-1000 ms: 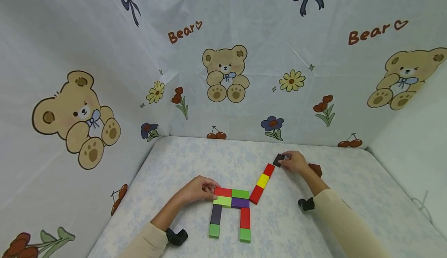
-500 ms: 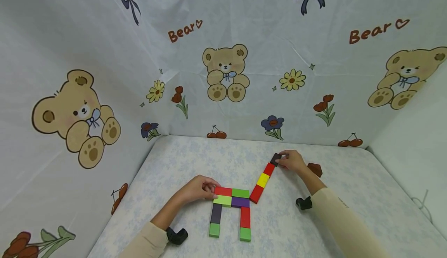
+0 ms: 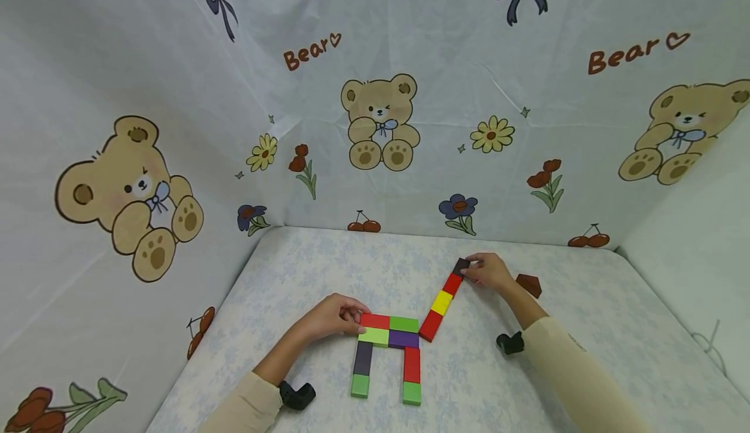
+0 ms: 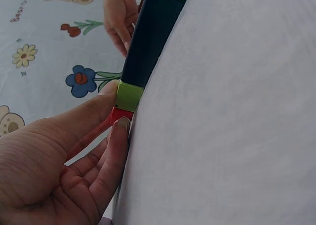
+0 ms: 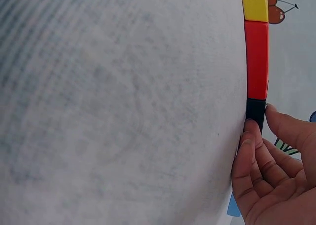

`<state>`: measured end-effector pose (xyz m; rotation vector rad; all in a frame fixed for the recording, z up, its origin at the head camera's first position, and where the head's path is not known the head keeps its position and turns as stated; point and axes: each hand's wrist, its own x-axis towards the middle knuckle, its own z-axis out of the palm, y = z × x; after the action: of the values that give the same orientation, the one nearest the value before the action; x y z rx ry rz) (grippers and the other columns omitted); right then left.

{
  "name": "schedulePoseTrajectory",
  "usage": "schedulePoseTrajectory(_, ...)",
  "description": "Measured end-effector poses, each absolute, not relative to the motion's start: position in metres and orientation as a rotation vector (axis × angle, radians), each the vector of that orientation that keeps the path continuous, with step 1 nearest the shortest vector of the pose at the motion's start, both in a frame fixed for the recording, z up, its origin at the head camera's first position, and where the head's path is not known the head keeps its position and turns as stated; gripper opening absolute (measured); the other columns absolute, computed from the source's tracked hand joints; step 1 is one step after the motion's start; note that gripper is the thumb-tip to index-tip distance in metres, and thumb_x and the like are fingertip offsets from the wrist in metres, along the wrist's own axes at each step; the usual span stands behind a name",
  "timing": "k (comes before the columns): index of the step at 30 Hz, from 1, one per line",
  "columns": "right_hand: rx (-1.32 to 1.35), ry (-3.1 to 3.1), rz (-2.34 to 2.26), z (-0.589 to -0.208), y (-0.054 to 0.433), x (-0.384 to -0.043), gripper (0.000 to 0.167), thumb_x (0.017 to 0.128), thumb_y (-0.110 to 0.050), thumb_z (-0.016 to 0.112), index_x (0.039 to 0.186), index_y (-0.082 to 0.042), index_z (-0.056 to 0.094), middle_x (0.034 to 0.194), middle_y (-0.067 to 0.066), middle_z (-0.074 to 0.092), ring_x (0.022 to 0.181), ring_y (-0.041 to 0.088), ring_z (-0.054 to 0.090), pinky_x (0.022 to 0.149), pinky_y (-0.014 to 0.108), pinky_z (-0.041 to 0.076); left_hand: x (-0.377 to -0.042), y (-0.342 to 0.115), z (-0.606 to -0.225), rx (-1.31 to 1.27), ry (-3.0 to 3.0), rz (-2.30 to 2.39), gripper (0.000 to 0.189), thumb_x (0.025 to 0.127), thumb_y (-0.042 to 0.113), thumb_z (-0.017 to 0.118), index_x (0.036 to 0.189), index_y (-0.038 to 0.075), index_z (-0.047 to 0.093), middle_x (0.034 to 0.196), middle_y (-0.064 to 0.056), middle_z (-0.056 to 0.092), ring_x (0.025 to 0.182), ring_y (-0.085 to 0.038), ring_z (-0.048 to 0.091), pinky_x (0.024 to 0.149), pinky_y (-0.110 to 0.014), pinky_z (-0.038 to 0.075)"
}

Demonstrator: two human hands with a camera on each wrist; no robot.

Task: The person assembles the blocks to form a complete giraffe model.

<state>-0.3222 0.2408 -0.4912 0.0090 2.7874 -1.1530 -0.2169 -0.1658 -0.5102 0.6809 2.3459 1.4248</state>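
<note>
Near the bench's [image 3: 328,264] far edge, the right hand [image 3: 489,270] pinches a black block [image 3: 459,267]; overpushing could skew its row [image 3: 442,302]. The left hand [image 3: 331,317] pinches a red-lime pair [image 3: 375,330].

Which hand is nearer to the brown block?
Right. The right hand is just left of the brown block, pinching a black block; the left hand is much farther left, touching the lime block.

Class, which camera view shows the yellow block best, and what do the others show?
The head view shows the yellow block best: its whole top face is uncovered. The right wrist view cuts it off at the top edge; the left wrist view does not show it.
</note>
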Motion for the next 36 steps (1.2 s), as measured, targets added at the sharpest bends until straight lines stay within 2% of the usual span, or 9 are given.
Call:
schedulePoseTrajectory(7, -0.048, 2.806, -1.174, -0.488, 0.249, -0.323, 0.048, 0.097, -0.018, 0.071, 0.135, 0.008, 0.057, 0.093, 0.015, 0.071, 0.073, 0.02, 0.065, 0.065, 0.029, 0.055, -0.217, -0.165, -0.51, 0.668, 2.344, 1.431, 0.035, 0.085, 0.011, 0.083, 0.118, 0.004, 0.074, 0.087, -0.002, 0.068, 0.07, -0.012, 0.057, 0.064, -0.025, 0.048)
schedulePoseTrajectory(14, -0.002, 2.994, -1.305, -0.487, 0.267, -0.33, 0.036, 0.096, -0.012, 0.069, 0.123, 0.011, 0.065, 0.075, 0.012, 0.07, 0.058, 0.016, 0.062, 0.052, 0.026, 0.048, -0.217, -0.164, -0.51, 0.662, 2.347, 1.434, 0.034, 0.085, 0.012, 0.084, 0.117, 0.004, 0.074, 0.087, -0.004, 0.068, 0.069, -0.012, 0.055, 0.062, -0.024, 0.047)
schedulePoseTrajectory(17, 0.046, 3.041, -1.293, -0.486, 0.272, -0.333, 0.036, 0.095, -0.012, 0.07, 0.122, 0.011, 0.065, 0.074, 0.012, 0.068, 0.056, 0.016, 0.058, 0.051, 0.029, 0.046, -0.217, -0.165, -0.51, 0.663, 2.352, 1.427, 0.034, 0.086, 0.013, 0.083, 0.117, 0.005, 0.075, 0.086, -0.002, 0.068, 0.068, -0.01, 0.056, 0.062, -0.023, 0.047)
schedulePoseTrajectory(20, 0.097, 3.079, -1.213, -0.487, 0.275, -0.338, 0.037, 0.093, -0.014, 0.071, 0.12, 0.011, 0.066, 0.082, 0.017, 0.068, 0.062, 0.02, 0.06, 0.056, 0.032, 0.047, -0.217, -0.165, -0.51, 0.66, 2.351, 1.423, 0.034, 0.086, 0.014, 0.083, 0.117, 0.005, 0.075, 0.086, -0.001, 0.068, 0.069, -0.009, 0.056, 0.062, -0.023, 0.047)
schedulePoseTrajectory(23, 0.12, 3.119, -1.113, -0.487, 0.278, -0.341, 0.039, 0.091, -0.015, 0.072, 0.117, 0.013, 0.066, 0.094, 0.024, 0.069, 0.076, 0.03, 0.064, 0.066, 0.039, 0.051, -0.217, -0.165, -0.509, 0.657, 2.347, 1.423, 0.034, 0.086, 0.014, 0.083, 0.117, 0.005, 0.075, 0.086, 0.0, 0.067, 0.069, -0.01, 0.056, 0.063, -0.024, 0.047)
schedulePoseTrajectory(28, 0.156, 3.089, -1.009, -0.488, 0.281, -0.344, 0.043, 0.091, -0.015, 0.071, 0.118, 0.018, 0.064, 0.109, 0.032, 0.066, 0.097, 0.044, 0.063, 0.081, 0.051, 0.053, -0.217, -0.165, -0.51, 0.655, 2.352, 1.416, 0.033, 0.086, 0.014, 0.084, 0.117, 0.007, 0.075, 0.086, 0.002, 0.067, 0.068, -0.009, 0.055, 0.062, -0.024, 0.047)
schedulePoseTrajectory(31, 0.21, 3.052, -0.983, -0.488, 0.282, -0.343, 0.042, 0.091, -0.013, 0.072, 0.116, 0.019, 0.063, 0.111, 0.033, 0.066, 0.099, 0.044, 0.061, 0.083, 0.051, 0.052, -0.217, -0.165, -0.509, 0.662, 2.347, 1.415, 0.033, 0.085, 0.014, 0.084, 0.116, 0.008, 0.075, 0.085, 0.002, 0.067, 0.067, -0.009, 0.055, 0.062, -0.024, 0.047)
schedulePoseTrajectory(36, 0.216, 3.029, -0.967, -0.489, 0.28, -0.344, 0.037, 0.09, -0.011, 0.074, 0.111, 0.018, 0.066, 0.107, 0.03, 0.068, 0.092, 0.038, 0.062, 0.079, 0.046, 0.054, -0.217, -0.166, -0.509, 0.646, 2.338, 1.422, 0.031, 0.086, 0.014, 0.084, 0.115, 0.009, 0.076, 0.085, 0.001, 0.067, 0.067, -0.01, 0.055, 0.062, -0.024, 0.047)
